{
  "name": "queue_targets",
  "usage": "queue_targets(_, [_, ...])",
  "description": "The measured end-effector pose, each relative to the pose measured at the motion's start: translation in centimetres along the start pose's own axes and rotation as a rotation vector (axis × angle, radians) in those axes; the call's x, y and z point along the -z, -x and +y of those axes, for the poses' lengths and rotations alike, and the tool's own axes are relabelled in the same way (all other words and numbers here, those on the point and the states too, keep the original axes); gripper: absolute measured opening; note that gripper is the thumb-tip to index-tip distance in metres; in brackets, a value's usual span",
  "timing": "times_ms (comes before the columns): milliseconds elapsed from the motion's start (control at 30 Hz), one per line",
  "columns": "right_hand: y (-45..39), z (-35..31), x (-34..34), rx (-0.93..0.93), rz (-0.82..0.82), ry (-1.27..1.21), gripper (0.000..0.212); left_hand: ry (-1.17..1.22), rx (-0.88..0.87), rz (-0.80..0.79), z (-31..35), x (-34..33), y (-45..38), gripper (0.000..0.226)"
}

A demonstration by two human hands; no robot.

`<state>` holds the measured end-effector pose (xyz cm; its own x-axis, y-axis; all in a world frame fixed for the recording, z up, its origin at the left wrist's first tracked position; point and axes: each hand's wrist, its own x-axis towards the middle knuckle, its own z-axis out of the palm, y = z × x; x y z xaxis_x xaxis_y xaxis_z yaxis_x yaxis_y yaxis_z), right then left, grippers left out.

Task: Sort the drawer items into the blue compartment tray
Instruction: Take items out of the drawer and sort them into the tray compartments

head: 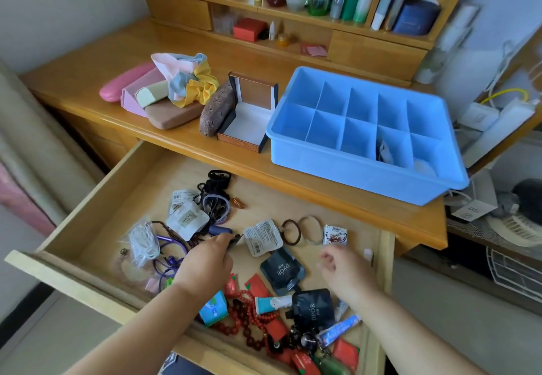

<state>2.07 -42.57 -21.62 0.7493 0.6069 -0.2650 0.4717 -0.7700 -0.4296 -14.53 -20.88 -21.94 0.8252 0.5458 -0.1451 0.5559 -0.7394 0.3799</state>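
Head view: we see the left hand (pixel 205 260) pinching a small dark item (pixel 236 239) in the open drawer (pixel 96 198). The right hand (pixel 346 269) hovers, fingers loosely spread. The blue tray (pixel 337 166) sits at the desk edge (pixel 293 181).

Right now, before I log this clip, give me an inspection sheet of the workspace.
Surface: wooden desk, drawer pulled open below it.
Job's things: blue tray on the desk, two near right compartments hold something; sachets, hair ties, red beads loose in the drawer.
Clutter: glasses cases, cloth, open box left of the tray.
Grips: left hand pinches a small dark item; right hand open, blurred, holds nothing.
Cables: white cords bagged in the drawer; yellow cable behind the tray.
Surroundings: shelf with bottles and books.
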Motion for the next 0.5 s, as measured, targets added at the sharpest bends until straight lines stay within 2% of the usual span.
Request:
queue_targets(67, [-1.6, 0.6, 0.9, 0.013, 0.135, 0.038, 0.036, 0.065, 0.002, 0.051, -0.3, 0.0, 0.5, 0.039])
queue_targets(100, [-2.3, 1.0, 1.2, 0.010, 0.120, 0.077, 0.049, 0.084, 0.000, 0.068, -0.4, 0.0, 0.7, 0.037])
queue_targets(167, [-3.3, 1.4, 1.2, 0.017, -0.024, 0.218, 0.069, 0.129, 0.002, 0.091, -0.3, -0.2, 1.1, 0.036])
queue_targets(200, [-3.6, 1.5, 1.0, 0.032, -0.097, 0.289, 0.073, 0.160, 0.013, 0.096, -0.3, -0.2, 1.2, 0.038])
queue_targets(267, [-3.5, 1.9, 0.5, 0.058, -0.158, 0.368, 0.068, 0.220, 0.060, 0.094, -0.1, -0.3, 1.1, 0.039])
queue_targets(367, [-2.5, 2.3, 0.1, 0.070, -0.105, 0.399, 0.053, 0.384, 0.201, 0.093, 0.1, -0.2, 0.9, 0.035])
queue_targets(433, [-1.5, 2.2, -0.3, 0.092, -0.027, 0.384, 0.046, 0.703, 0.353, 0.082, 0.4, 0.1, 0.6, 0.025])
queue_targets(500, [-0.7, 1.2, -0.3, 0.124, 0.091, 0.218, 0.035, 1.175, 0.469, 0.032, 1.4, 0.6, 0.5, 0.019])
